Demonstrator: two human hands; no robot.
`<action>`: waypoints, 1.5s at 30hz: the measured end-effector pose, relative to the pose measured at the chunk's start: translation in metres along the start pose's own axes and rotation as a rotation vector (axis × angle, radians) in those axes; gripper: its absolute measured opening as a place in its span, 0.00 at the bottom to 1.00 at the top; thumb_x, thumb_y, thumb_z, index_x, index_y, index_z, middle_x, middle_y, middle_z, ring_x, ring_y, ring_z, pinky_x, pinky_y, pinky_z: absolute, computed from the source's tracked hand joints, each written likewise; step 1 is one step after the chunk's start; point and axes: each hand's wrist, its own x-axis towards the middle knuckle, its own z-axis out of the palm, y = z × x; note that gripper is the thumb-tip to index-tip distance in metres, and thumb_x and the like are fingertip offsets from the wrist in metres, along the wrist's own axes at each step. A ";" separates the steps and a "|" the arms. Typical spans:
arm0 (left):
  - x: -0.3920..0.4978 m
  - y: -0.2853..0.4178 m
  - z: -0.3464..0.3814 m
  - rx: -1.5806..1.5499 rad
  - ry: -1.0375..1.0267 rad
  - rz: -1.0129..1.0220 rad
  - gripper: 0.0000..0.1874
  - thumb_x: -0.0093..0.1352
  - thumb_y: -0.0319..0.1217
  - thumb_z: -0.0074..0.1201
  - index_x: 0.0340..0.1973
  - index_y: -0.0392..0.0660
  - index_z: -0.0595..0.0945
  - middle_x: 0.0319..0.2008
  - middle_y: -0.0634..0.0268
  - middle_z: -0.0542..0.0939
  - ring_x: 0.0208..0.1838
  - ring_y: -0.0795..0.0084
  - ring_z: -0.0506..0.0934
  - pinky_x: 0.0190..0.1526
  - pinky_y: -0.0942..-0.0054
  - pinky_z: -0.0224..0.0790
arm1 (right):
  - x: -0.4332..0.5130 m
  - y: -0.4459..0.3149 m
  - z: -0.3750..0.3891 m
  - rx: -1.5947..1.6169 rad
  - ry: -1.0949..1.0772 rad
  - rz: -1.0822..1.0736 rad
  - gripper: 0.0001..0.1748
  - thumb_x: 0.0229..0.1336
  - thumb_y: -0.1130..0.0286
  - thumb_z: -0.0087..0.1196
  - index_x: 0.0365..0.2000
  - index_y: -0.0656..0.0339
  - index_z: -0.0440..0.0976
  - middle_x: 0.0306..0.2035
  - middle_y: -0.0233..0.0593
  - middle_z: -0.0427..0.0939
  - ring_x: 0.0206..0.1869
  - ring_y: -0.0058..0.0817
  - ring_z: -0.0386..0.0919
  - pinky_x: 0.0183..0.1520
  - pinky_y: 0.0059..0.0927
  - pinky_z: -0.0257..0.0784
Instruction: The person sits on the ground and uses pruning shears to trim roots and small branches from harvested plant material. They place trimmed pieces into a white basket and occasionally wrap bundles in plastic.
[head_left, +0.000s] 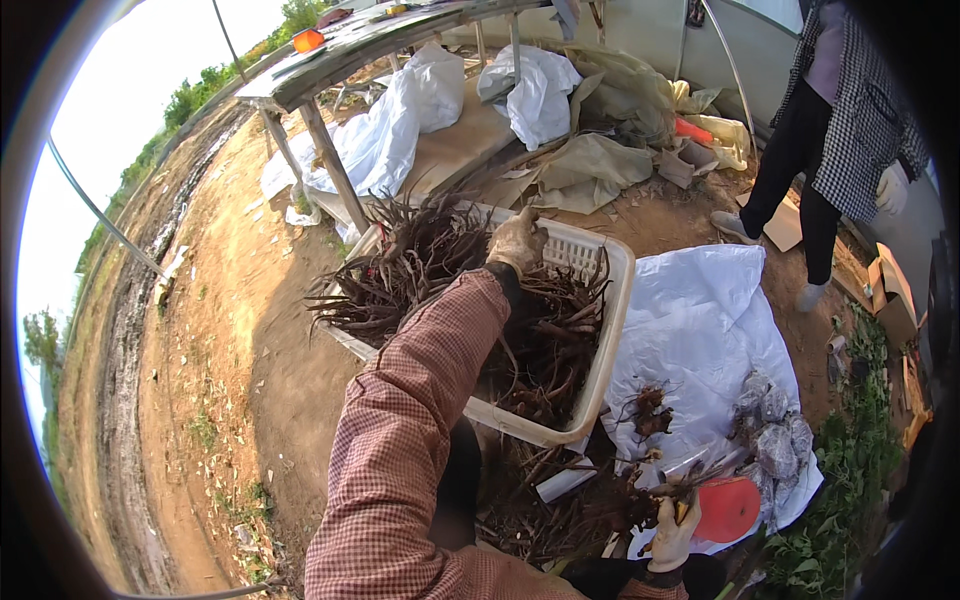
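My left hand (518, 238), in a soiled work glove, reaches over a white plastic crate (621, 300) heaped with long brown roots (420, 262). Its fingers are curled near the crate's far side; whether they grip a root is hidden. Low on the right, my gloved right hand (673, 534) is closed around a small tool with a yellow handle (681, 513), partly covered by the fingers. A root clump (637, 506) touches or lies just beside that hand. Another root crown (651, 411) rests on white plastic sheeting (690, 322).
A red round object (727, 510) and several plastic-wrapped bundles (776, 450) lie on the sheeting. Loose roots (555, 525) cover the ground below the crate. A wooden table (352, 56) stands behind. Another person (832, 127) stands at the upper right, near cardboard (892, 300).
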 end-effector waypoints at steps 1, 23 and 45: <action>0.024 -0.017 0.002 0.107 0.024 -0.157 0.24 0.68 0.37 0.59 0.59 0.45 0.77 0.51 0.48 0.82 0.54 0.51 0.80 0.57 0.57 0.73 | 0.000 0.002 -0.002 -0.042 -0.014 0.010 0.21 0.62 0.80 0.48 0.56 0.68 0.66 0.45 0.42 0.76 0.44 0.26 0.76 0.50 0.28 0.72; -0.045 0.018 -0.121 -1.611 -0.522 0.099 0.10 0.74 0.35 0.53 0.48 0.46 0.79 0.28 0.73 0.73 0.26 0.82 0.66 0.31 0.81 0.63 | -0.003 0.018 -0.017 -0.144 -0.115 -0.133 0.23 0.64 0.70 0.51 0.58 0.67 0.68 0.48 0.41 0.77 0.49 0.29 0.77 0.54 0.31 0.72; -0.435 0.026 0.001 -1.447 -1.016 -0.607 0.13 0.76 0.45 0.48 0.35 0.51 0.71 0.24 0.77 0.65 0.24 0.82 0.61 0.25 0.80 0.54 | -0.091 0.074 -0.058 -0.561 -0.117 -0.430 0.16 0.70 0.64 0.52 0.54 0.56 0.75 0.49 0.46 0.76 0.48 0.44 0.77 0.53 0.37 0.71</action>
